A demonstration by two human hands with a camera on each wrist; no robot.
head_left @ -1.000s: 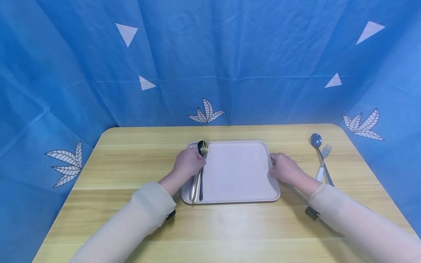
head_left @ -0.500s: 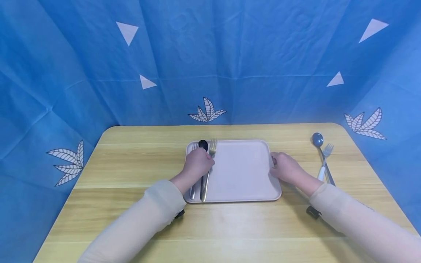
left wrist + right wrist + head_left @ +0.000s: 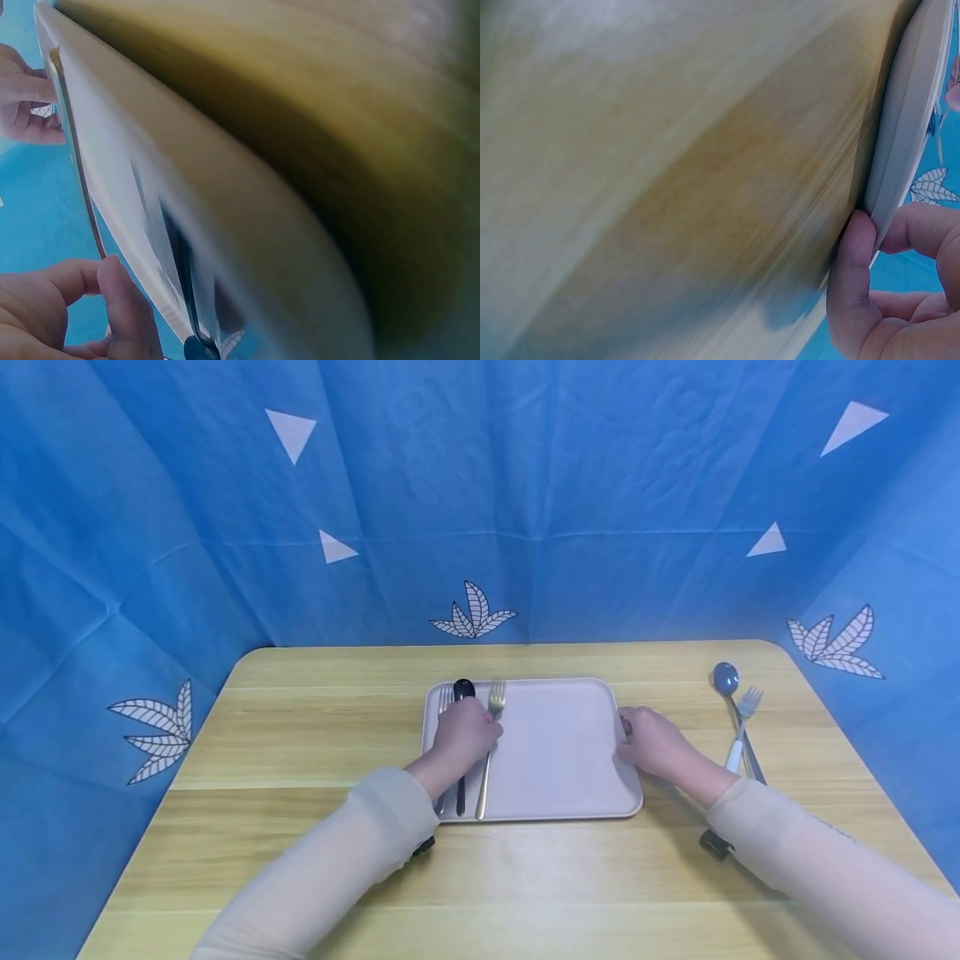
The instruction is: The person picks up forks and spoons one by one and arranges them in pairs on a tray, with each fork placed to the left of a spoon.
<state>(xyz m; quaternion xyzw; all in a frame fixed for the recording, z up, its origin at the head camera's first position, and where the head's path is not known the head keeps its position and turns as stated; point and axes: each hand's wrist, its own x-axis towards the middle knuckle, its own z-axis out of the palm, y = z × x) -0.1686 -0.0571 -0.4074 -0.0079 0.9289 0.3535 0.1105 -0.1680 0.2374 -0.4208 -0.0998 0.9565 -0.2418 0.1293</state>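
My left hand (image 3: 463,732) pinches a gold fork (image 3: 482,787) over the left half of a pale rectangular tray (image 3: 562,752). In the left wrist view, the thumb and finger (image 3: 127,307) meet at the slim fork (image 3: 81,161), which stands out along the tray. A black spoon (image 3: 462,687) and a silver fork (image 3: 446,695) lie side by side at the tray's left, partly covered by that hand. At the right rim, my right hand (image 3: 654,743) grips the tray; the right wrist view shows thumb and fingers around its edge (image 3: 906,120).
Right of the tray, a grey-headed spoon (image 3: 725,678) and a white-handled fork (image 3: 748,702) lie crossed on the wooden table (image 3: 300,727), near the right forearm. A blue patterned curtain (image 3: 420,468) hangs behind the table and at both sides.
My left hand has moved right with the gold fork, opening a gap between it and the black spoon, which has also shifted a little right. The right hand stays at the tray's rim.
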